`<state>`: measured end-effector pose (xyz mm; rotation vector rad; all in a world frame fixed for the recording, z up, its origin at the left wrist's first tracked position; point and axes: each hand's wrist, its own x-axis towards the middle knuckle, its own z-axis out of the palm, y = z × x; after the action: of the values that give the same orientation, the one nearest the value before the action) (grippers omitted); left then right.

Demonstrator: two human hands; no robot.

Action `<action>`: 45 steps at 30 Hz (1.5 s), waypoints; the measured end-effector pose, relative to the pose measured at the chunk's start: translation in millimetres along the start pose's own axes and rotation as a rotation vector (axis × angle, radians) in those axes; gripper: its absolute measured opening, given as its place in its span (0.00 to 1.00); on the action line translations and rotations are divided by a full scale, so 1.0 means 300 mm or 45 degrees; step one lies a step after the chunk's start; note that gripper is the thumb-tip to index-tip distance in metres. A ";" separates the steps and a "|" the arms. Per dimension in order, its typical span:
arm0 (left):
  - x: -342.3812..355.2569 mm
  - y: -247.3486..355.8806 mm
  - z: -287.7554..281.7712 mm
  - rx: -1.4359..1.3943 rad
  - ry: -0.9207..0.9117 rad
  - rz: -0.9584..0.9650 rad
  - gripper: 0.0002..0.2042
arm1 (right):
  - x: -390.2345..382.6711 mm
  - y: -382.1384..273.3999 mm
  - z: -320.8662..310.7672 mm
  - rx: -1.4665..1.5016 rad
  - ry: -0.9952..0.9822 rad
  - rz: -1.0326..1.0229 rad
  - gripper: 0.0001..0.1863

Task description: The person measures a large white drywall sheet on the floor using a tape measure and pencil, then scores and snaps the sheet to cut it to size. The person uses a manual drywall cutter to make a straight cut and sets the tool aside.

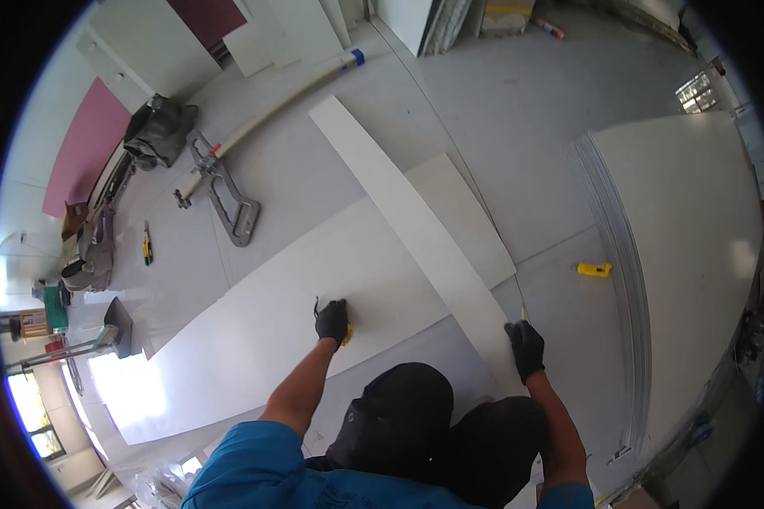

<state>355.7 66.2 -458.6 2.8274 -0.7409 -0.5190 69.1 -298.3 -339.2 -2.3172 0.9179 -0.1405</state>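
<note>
- My left hand [332, 321], gloved in black, presses down on the large white board [255, 314] lying flat on the floor, fingers curled around a small yellow tool [347, 336] I cannot identify
- My right hand [526, 348], also gloved, grips the near end of the long narrow white strip [416, 229]; the fingers are closed, pinching something thin and yellow-tipped [523, 312], perhaps a pencil or blade
- The strip lies over the board, its long axis running from my right hand up and away to the left
- My right hand touches the strip; my left rests just beside it
- A yellow utility knife [594, 270] lies on the floor right of the strip, near a stack of sheets [679, 254]
</note>
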 end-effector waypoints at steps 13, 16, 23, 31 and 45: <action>-0.031 -0.115 -0.051 0.221 -0.192 0.235 0.05 | -0.045 0.097 0.199 -0.091 0.098 -0.280 0.20; -0.048 -0.152 -0.080 0.314 -0.330 0.444 0.03 | -0.257 0.224 0.129 -0.210 -0.110 -0.048 0.26; -0.021 -0.202 -0.116 0.401 -0.440 0.609 0.03 | -0.353 0.326 0.063 -0.155 -0.279 -0.010 0.34; -0.062 -0.230 -0.057 0.301 -0.333 0.451 0.09 | -0.343 0.256 0.059 -0.402 -0.502 -0.044 0.57; 0.049 0.256 -0.170 -0.204 0.154 0.152 0.26 | -0.420 0.249 0.141 -0.549 -0.374 -0.104 0.65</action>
<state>352.9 -3.3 -396.4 2.6213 -0.8003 -0.3674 -55.7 -236.2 -401.2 -2.6733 0.7581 0.3925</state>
